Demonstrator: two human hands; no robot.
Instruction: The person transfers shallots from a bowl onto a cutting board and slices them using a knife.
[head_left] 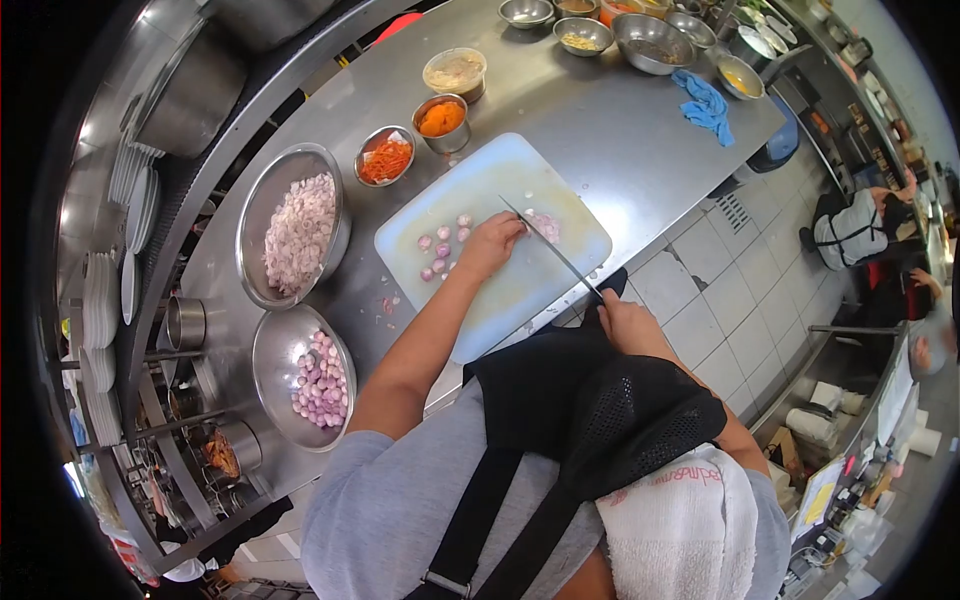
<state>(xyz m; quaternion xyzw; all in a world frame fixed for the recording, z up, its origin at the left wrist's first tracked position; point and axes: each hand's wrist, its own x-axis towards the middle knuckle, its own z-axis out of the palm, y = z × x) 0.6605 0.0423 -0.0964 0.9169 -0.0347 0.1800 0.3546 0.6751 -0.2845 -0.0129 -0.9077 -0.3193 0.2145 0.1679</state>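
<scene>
A long knife (560,257) is in my right hand (630,325), its handle wrapped by closed fingers near the board's right edge. Its blade slants up and left over the white cutting board (500,290). My left hand (492,244) rests on the board beside the blade, fingers pressed together; what they hold, if anything, is hidden. Chopped shallot (543,226) lies to the right of the blade. Several peeled shallots (442,250) sit left of my left hand. One metal bowl (343,225) holds chopped shallots, another (270,375) whole ones.
Beyond the board are a bowl of orange strips (386,158), a bowl of orange food (441,120) and a plastic tub (455,72). A blue cloth (705,106) lies at the far right of the steel table (570,130). Another person (850,235) is at the right.
</scene>
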